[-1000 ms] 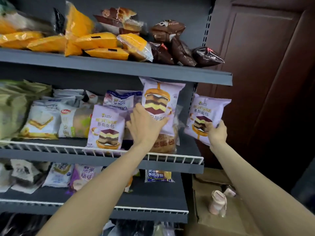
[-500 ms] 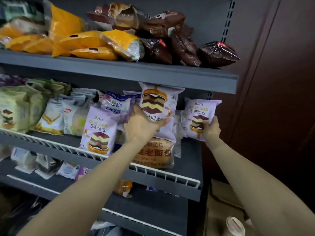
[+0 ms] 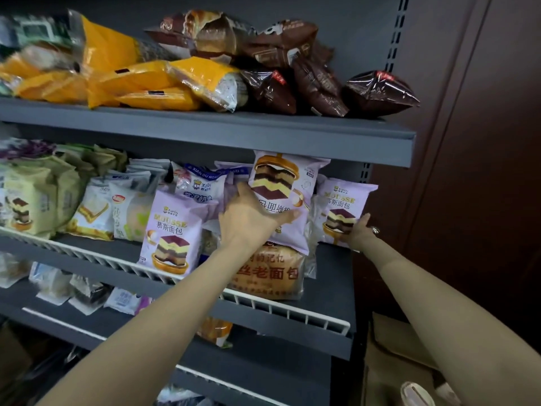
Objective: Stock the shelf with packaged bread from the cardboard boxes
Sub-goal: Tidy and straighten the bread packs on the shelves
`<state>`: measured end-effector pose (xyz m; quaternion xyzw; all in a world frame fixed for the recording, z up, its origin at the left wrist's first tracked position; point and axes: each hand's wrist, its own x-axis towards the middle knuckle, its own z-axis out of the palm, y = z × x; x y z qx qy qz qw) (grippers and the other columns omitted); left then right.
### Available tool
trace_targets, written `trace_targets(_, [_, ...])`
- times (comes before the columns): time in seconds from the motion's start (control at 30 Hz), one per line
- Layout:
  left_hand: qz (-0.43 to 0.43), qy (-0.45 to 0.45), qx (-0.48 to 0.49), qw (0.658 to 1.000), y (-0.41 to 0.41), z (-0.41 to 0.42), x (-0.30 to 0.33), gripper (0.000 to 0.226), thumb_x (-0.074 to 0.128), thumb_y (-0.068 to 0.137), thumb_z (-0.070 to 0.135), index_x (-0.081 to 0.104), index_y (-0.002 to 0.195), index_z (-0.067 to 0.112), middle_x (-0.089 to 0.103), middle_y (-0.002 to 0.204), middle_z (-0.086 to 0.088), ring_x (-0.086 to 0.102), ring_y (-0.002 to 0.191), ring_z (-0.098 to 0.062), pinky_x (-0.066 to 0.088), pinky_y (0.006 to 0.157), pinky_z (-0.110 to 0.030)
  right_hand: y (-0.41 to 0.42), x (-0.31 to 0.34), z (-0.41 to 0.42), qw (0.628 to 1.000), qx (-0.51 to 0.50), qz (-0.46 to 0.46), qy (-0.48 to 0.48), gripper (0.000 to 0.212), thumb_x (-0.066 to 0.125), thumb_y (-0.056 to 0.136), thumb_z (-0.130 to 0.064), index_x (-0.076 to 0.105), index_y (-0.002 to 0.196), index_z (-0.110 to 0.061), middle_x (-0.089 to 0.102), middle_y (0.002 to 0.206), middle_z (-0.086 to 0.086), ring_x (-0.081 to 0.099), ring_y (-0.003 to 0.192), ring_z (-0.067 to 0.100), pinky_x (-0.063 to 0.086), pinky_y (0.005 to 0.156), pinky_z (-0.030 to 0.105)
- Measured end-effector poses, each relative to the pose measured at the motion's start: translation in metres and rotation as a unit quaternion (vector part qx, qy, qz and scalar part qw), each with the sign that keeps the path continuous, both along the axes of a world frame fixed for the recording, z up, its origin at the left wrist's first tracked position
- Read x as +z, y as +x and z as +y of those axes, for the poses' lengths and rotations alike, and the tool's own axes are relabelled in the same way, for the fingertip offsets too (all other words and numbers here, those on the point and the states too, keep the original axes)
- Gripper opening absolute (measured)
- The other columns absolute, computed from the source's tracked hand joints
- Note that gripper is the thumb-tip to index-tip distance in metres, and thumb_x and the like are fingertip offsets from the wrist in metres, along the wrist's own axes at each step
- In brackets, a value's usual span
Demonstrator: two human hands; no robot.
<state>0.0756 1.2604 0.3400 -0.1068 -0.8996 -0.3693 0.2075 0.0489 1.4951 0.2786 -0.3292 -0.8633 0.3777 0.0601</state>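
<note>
Setting a lilac mousse bread packet (image 3: pixel 341 210) onto the right end of the middle shelf (image 3: pixel 330 285), the right hand (image 3: pixel 361 230) is gripping the packet's lower right corner, fingers curled round its edge. The packet is standing upright, just beside the tall upside-down lilac packet (image 3: pixel 285 197) that the left hand (image 3: pixel 251 218) is steadying with spread, fairly straight fingers and the thumb laid across its front; that tall packet is resting on top of a loaf in clear wrap (image 3: pixel 269 273) behind the white wire rail (image 3: pixel 281 310).

Compared with a second ago, the right-hand packet is no longer hanging out in the air beside the shelf's end; half a second ago it was just coming in over the shelf's right end, and now it is sitting deeper, tucked under the upper shelf (image 3: pixel 263 133). The left hand is staying where it was on the tall packet, and the other upright mousse packet (image 3: pixel 172 230) to its left is not shifting. The view is swinging leftward and closer, so the cardboard box (image 3: pixel 392 367) at the lower right is showing only partly.

For the task, this means one more packet is nearly placed; it looks ready for release once it is standing on its own, and the box is probably the next stop.
</note>
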Motion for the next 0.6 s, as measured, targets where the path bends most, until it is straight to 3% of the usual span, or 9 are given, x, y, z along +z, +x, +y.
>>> trace_targets(0.03, [-0.002, -0.013, 0.002, 1.000, 0.003, 0.002, 0.003, 0.102, 0.074, 0.061, 0.064, 0.031, 0.129, 0.001, 0.053, 0.128, -0.014, 0.056, 0.114, -0.031, 0.049, 0.091, -0.039, 0.003, -0.001, 0.000, 0.999, -0.032, 0.017, 0.004, 0.100, 0.065, 0.088, -0.032, -0.008, 0.148, 0.001, 0.021, 0.150, 0.029, 0.025, 0.139, 0.040, 0.024, 0.112, 0.040])
trace_targets(0.1, [-0.007, -0.038, 0.001, 0.999, 0.007, 0.007, 0.008, 0.097, 0.072, 0.061, 0.068, 0.035, 0.123, 0.004, 0.057, 0.122, -0.013, 0.057, 0.112, -0.030, 0.049, 0.091, -0.040, 0.014, 0.003, -0.009, 0.989, -0.062, 0.135, -0.013, 0.087, 0.060, 0.090, -0.033, 0.005, 0.150, -0.002, 0.030, 0.146, 0.028, 0.030, 0.136, 0.040, 0.026, 0.110, 0.041])
trace_targets(0.13, [-0.012, -0.049, -0.004, 0.999, 0.008, 0.011, 0.010, 0.097, 0.070, 0.059, 0.071, 0.035, 0.121, 0.005, 0.059, 0.118, -0.012, 0.058, 0.110, -0.030, 0.049, 0.091, -0.041, 0.023, 0.007, -0.017, 0.972, -0.044, 0.225, -0.050, 0.074, 0.057, 0.093, -0.030, 0.017, 0.149, -0.004, 0.040, 0.139, 0.025, 0.039, 0.130, 0.039, 0.032, 0.107, 0.043])
trace_targets(0.2, [-0.016, -0.068, -0.015, 0.997, 0.012, 0.022, 0.014, 0.099, 0.070, 0.058, 0.072, 0.034, 0.123, 0.006, 0.058, 0.120, -0.010, 0.057, 0.112, -0.029, 0.047, 0.095, -0.043, 0.048, 0.021, -0.038, 0.906, 0.040, 0.361, -0.219, 0.046, 0.051, 0.096, -0.030, 0.041, 0.137, -0.009, 0.059, 0.121, 0.013, 0.059, 0.111, 0.031, 0.048, 0.095, 0.041])
trace_targets(0.3, [-0.024, -0.111, -0.050, 0.992, 0.022, 0.045, 0.024, 0.100, 0.069, 0.057, 0.074, 0.035, 0.123, 0.008, 0.056, 0.123, -0.011, 0.055, 0.116, -0.030, 0.046, 0.096, -0.042, 0.072, 0.043, -0.058, 0.825, 0.166, 0.383, -0.381, 0.036, 0.044, 0.095, -0.043, 0.062, 0.115, -0.018, 0.070, 0.110, 0.002, 0.067, 0.100, 0.018, 0.054, 0.083, 0.029])
trace_targets(0.37, [-0.053, -0.120, -0.096, 0.987, 0.026, 0.056, 0.026, 0.097, 0.067, 0.060, 0.074, 0.037, 0.124, 0.008, 0.055, 0.123, -0.010, 0.055, 0.116, -0.030, 0.046, 0.094, -0.038, 0.077, 0.052, -0.059, 0.806, 0.142, 0.397, -0.416, 0.033, 0.052, 0.093, -0.039, 0.064, 0.111, -0.014, 0.072, 0.106, 0.008, 0.070, 0.095, 0.020, 0.057, 0.083, 0.032])
trace_targets(0.47, [-0.091, -0.105, -0.176, 0.975, 0.024, 0.059, 0.019, 0.094, 0.068, 0.069, 0.065, 0.035, 0.134, 0.007, 0.047, 0.132, -0.010, 0.048, 0.124, -0.030, 0.044, 0.097, -0.037, 0.085, 0.048, -0.041, 0.824, 0.059, 0.391, -0.405, 0.034, 0.060, 0.091, -0.031, 0.063, 0.113, -0.006, 0.072, 0.101, 0.012, 0.072, 0.086, 0.024, 0.059, 0.079, 0.038])
trace_targets(0.53, [-0.048, -0.096, -0.184, 0.977, 0.023, 0.053, 0.012, 0.096, 0.070, 0.073, 0.056, 0.025, 0.143, 0.007, 0.037, 0.143, -0.013, 0.039, 0.132, -0.030, 0.039, 0.105, -0.041, 0.091, 0.043, -0.026, 0.848, 0.029, 0.386, -0.362, 0.036, 0.066, 0.088, -0.027, 0.061, 0.114, -0.003, 0.071, 0.103, 0.015, 0.071, 0.085, 0.024, 0.058, 0.081, 0.042])
trace_targets(0.6, [0.030, -0.094, -0.182, 0.978, 0.021, 0.049, 0.009, 0.095, 0.071, 0.077, 0.045, 0.019, 0.146, 0.007, 0.031, 0.147, -0.013, 0.032, 0.136, -0.028, 0.034, 0.109, -0.039, 0.098, 0.047, -0.015, 0.873, 0.022, 0.405, -0.272, 0.037, 0.071, 0.083, -0.022, 0.058, 0.113, -0.004, 0.069, 0.105, 0.014, 0.070, 0.077, 0.015, 0.059, 0.072, 0.034])
